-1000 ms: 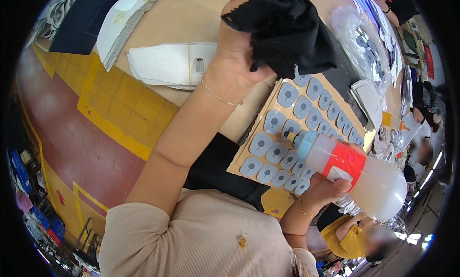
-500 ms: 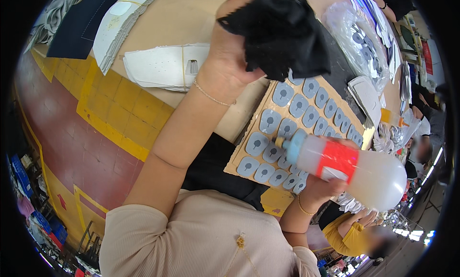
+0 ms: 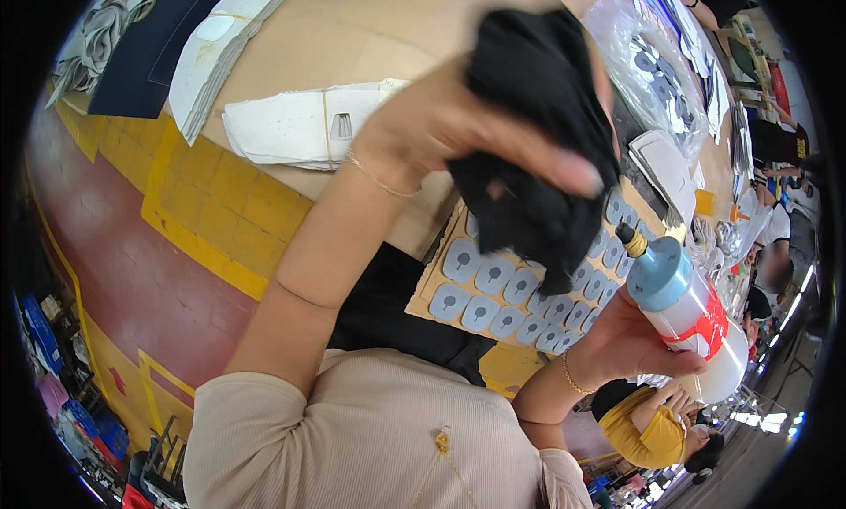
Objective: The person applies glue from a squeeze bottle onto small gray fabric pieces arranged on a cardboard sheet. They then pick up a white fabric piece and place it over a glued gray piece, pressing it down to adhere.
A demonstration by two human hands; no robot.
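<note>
A crumpled black cloth hangs from my left hand, whose fingers are closed on it. It hovers over a tan board and hides part of it. Rows of grey rounded pieces, each with a dark keyhole-like mark, lie on the board. My right hand grips a translucent squeeze bottle with a red label and a light blue cap. The bottle is tilted, its dark-tipped yellow nozzle pointing up and left, beside the board's right part.
Banded stacks of white cut panels lie on the table's left, near a dark blue panel. A clear plastic bag of grey pieces and light panels lie right. A person in yellow is at lower right.
My left hand has swung the cloth downward over the board, covering more pieces. The bottle has moved right, away from above the pieces, and its nozzle now points more upward.
</note>
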